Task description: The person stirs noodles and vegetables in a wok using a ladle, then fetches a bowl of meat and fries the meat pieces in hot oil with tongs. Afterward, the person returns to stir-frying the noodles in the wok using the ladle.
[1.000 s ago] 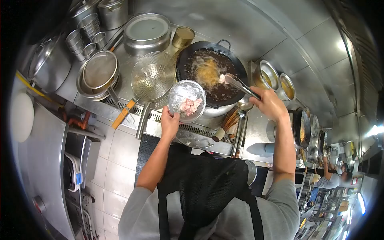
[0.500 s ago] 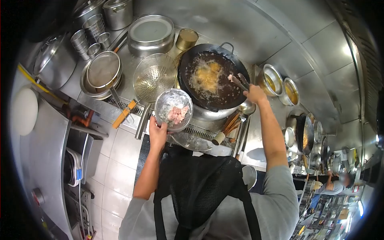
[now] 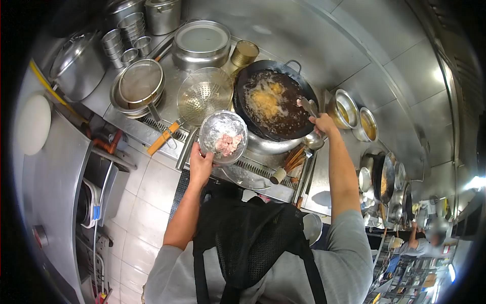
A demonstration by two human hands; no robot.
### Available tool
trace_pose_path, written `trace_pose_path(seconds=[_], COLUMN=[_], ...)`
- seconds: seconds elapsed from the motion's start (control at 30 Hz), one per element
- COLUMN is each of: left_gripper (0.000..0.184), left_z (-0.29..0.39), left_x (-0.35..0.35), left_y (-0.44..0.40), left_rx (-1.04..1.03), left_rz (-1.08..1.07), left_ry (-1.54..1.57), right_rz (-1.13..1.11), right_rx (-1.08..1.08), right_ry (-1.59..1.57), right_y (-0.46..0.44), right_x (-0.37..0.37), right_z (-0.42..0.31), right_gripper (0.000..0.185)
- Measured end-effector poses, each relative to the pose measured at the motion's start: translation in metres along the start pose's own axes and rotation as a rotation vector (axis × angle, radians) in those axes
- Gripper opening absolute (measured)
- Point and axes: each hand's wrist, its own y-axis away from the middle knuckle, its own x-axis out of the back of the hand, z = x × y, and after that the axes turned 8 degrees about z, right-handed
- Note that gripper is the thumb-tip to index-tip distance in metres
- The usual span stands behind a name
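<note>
My left hand (image 3: 201,168) grips the rim of a bowl (image 3: 213,125) tilted in front of the wok. Pieces of raw pink meat (image 3: 228,145) lie in it, with white powder smeared on its inner wall. My right hand (image 3: 324,123) is closed around metal tongs (image 3: 311,108), whose tips hold a small pale piece (image 3: 299,102) over the right side of a black wok (image 3: 246,83). Golden food (image 3: 266,101) fries in the wok's dark, bubbling oil, left of the tongs.
A perforated strainer (image 3: 202,96) and a fine sieve (image 3: 140,81) rest left of the wok. An open can (image 3: 246,52) and a covered pot (image 3: 201,57) stand behind. Metal bowls (image 3: 368,124) sit to the right, past a ladle (image 3: 314,141). Another person (image 3: 417,245) works far right.
The camera view has turned slightly, shifting the counter items to the right in the picture. Both hands keep their holds, and the tongs stay over the wok's right side.
</note>
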Motion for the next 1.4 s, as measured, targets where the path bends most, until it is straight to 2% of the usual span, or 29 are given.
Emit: trace_pose_path(seconds=[0.23,0.3,0.37,0.43,0.5,0.53,0.57,0.63,0.77,0.9,0.97,1.0,1.03,1.1,1.13,1.23,1.37,1.4], left_gripper=[0.024,0.024,0.022,0.019,0.016,0.017,0.018,0.022,0.023,0.020,0.021,0.023,0.023,0.029,0.033,0.035,0.034,0.035], left_z=[0.009,0.012,0.006,-0.004,-0.006,-0.002,0.002,0.011,0.026,0.015,0.020,0.015,0.010,0.002,0.000,-0.007,-0.006,-0.009], left_x=[0.008,0.011,0.014,0.022,0.030,0.034,0.037,0.036,0.032,0.027,0.016,0.011,0.002,-0.018,-0.026,-0.048,-0.057,-0.053], left_y=[0.010,0.011,0.011,0.006,0.002,0.002,0.003,0.005,0.012,0.006,0.006,0.001,-0.002,-0.006,-0.009,-0.015,-0.014,-0.015], left_rx=[0.051,0.064,0.069,-0.019,-0.043,-0.225,-0.410,-0.354,-0.475,-0.407,0.045,0.032,0.027,0.123,0.118,0.158,0.188,0.199], left_rz=[0.037,0.025,0.082,0.085,0.096,0.122,0.139,0.098,-0.038,-0.098,-0.137,-0.186,-0.196,-0.203,-0.236,-0.289,-0.249,-0.260], left_ry=[0.091,0.106,0.128,0.009,-0.012,-0.240,-0.466,-0.385,-0.433,-0.451,-0.033,-0.034,-0.029,0.174,0.144,0.220,0.185,0.175], right_rz=[-0.035,0.091,0.225,0.300,0.129,0.003,-0.054,-0.122,-0.162,-0.195,-0.246,-0.178,-0.168,-0.232,-0.222,-0.210,-0.081,-0.014], right_rx=[-0.035,0.107,0.253,0.682,0.825,0.759,0.847,0.917,0.984,0.915,0.803,0.897,0.893,0.680,0.673,0.456,0.302,0.360], right_ry=[-0.114,-0.120,0.026,0.134,0.140,0.227,0.342,0.486,0.673,0.532,0.264,0.140,0.146,-0.041,-0.042,-0.177,-0.058,0.050], right_y=[0.015,0.050,0.120,0.151,0.200,0.230,0.240,0.256,0.238,0.241,0.234,0.230,0.227,0.223,0.221,0.212,0.196,0.176], right_x=[0.003,0.014,0.037,0.040,0.039,0.038,0.027,-0.003,-0.075,-0.042,-0.020,-0.017,-0.013,-0.005,-0.002,0.008,0.038,0.036], right_z=[-0.028,-0.058,-0.110,-0.112,-0.139,-0.164,-0.170,-0.181,-0.174,-0.165,-0.154,-0.145,-0.138,-0.128,-0.125,-0.113,-0.100,-0.079], right_gripper=[0.039,0.043,0.054,0.065,0.062,0.057,0.054,0.056,0.053,0.051,0.050,0.050,0.050,0.051,0.051,0.053,0.054,0.056])
